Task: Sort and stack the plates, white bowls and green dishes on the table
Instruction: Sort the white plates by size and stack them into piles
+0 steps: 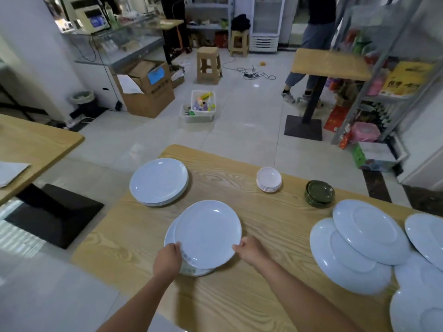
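A small pile of white plates point(207, 233) sits near the middle of the wooden table point(263, 212). My left hand point(167, 258) grips the pile's near-left rim and my right hand point(249, 250) grips its near-right rim. A second stack of white plates point(158, 182) stands at the table's far left corner. Further back are a stack of small white bowls point(269, 179) and a stack of green dishes point(320, 193). Several wide-rimmed white plates point(359, 248) lie overlapping on the right side.
The table's left edge runs close to the held pile. Beyond the far edge is tiled floor with a plastic bin point(200, 107), a stool point(208, 65) and a cardboard box point(147, 88). A person point(311, 44) stands by another table point(330, 64).
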The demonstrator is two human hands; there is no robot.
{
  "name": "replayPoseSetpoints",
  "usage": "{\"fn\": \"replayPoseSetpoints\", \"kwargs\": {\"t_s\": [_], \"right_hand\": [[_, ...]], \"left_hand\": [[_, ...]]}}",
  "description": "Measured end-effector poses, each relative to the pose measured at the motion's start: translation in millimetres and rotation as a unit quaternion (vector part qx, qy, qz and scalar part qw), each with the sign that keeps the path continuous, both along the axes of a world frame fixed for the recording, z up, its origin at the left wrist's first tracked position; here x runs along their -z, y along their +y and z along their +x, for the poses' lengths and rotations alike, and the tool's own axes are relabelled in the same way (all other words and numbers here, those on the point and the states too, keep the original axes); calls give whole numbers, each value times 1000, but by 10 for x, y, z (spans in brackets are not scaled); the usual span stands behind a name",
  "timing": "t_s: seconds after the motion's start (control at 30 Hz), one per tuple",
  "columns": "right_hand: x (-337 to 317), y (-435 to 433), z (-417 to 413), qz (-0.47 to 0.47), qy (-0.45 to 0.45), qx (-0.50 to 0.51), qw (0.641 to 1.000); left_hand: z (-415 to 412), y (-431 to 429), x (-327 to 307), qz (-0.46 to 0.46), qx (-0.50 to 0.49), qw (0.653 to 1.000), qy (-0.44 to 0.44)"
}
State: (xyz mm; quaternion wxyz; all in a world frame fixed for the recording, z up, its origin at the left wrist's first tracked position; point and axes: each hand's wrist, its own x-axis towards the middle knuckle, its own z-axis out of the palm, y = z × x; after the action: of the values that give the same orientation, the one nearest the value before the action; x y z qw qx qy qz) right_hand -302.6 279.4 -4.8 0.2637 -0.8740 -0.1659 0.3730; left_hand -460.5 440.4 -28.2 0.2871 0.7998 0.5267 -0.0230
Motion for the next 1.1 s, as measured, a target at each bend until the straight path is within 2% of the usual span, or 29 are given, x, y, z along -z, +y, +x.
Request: {"fn": "replayPoseSetpoints", "kwargs": {"t_s": [0.2,0.4,0.6,0.73,0.93,1.1], "right_hand": [[65,161,-83,-38,-12,-26,999],[153,240,-121,-53,-19,-47,997],[173,217,-171,-64,-36,-61,995],[121,87,-137,-72,-80,-87,990],[89,-644,175,-106,-170,-22,979],[137,-1635,470,-128,-256,116,951]], "left_hand": [[-115,72,37,26,12,998,48],[-229,99,68,68,74,988,114],[-306,97,78,64,88,987,122],[-265,139,41,115,77,984,110],[193,-55,36,193,146,967,80],[855,-689,-86,193,273,942,40]]}}
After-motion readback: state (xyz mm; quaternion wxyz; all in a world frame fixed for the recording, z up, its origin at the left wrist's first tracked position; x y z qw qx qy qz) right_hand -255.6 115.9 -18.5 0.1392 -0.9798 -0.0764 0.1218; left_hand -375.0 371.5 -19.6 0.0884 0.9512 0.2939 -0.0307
